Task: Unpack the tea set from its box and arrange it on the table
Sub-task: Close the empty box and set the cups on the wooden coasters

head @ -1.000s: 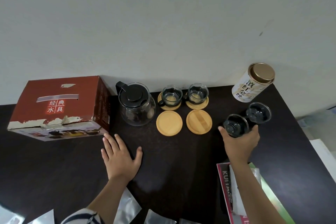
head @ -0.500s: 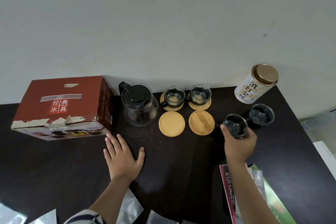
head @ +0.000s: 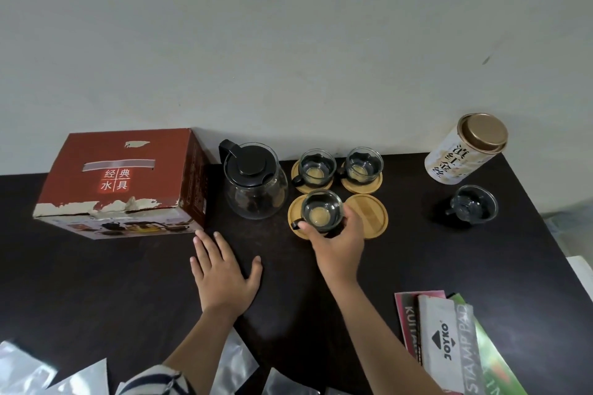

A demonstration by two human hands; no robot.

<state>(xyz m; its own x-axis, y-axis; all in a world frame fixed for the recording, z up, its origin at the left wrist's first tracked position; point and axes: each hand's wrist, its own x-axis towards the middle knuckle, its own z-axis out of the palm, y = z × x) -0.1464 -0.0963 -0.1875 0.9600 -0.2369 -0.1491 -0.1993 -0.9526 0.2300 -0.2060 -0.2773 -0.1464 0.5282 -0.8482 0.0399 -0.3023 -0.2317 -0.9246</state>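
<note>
On the front-left wooden coaster (head: 296, 228) sits a glass cup (head: 322, 210), gripped round its near side by the right hand (head: 338, 242). Just right lies a bare coaster (head: 369, 213); behind, two more cups (head: 317, 167) (head: 364, 163) stand on coasters. Left of these stands the glass teapot (head: 255, 184), then the red box (head: 118, 183). A fourth cup (head: 473, 208) stands apart near the tea tin (head: 465, 151). Left hand (head: 223, 272) lies flat, fingers spread, on the dark worktop (head: 96, 282).

Left hand (head: 224, 272) flat, fingers spread; right hand (head: 337, 242) curled in a grip, arm outstretched.
</note>
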